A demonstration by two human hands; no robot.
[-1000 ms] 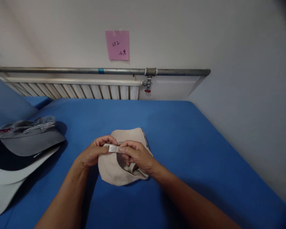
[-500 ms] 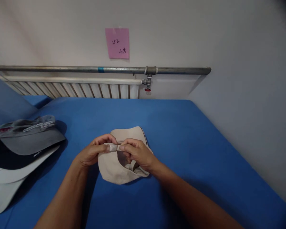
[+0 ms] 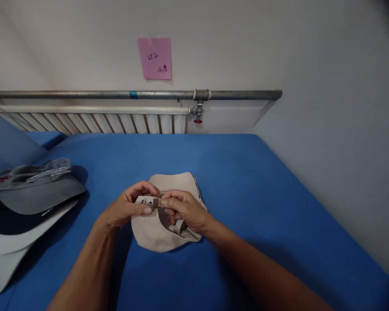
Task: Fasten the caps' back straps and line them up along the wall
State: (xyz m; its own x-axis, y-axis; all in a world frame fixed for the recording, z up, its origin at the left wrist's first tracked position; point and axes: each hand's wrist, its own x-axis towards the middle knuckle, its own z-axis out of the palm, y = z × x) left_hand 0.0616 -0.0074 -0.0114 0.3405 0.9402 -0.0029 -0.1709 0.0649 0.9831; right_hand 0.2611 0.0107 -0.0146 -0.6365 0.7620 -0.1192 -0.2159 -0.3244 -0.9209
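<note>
A beige cap (image 3: pixel 155 235) lies on the blue surface in front of me, its brim pointing away and its back opening towards me. Across that opening runs the cap's strap, with a small metal buckle (image 3: pixel 151 203) in view. My left hand (image 3: pixel 129 205) pinches the left part of the strap beside the buckle, thumb below and fingers behind. Just right of the buckle, my right hand (image 3: pixel 184 209) grips the strap's other part between thumb and forefinger. The fingers hide some of the strap.
Several stacked caps, a grey one (image 3: pixel 42 194) on top, lie at the left on the blue surface (image 3: pixel 230 172). Behind it are a white radiator (image 3: pixel 126 123), a metal pipe (image 3: pixel 94 94) with a valve, and a pink note (image 3: pixel 155 58) on the wall.
The strap's light outer piece no longer covers the buckle, which now shows between my hands. My left thumb sits slightly lower. The view has shifted a little to the right.
</note>
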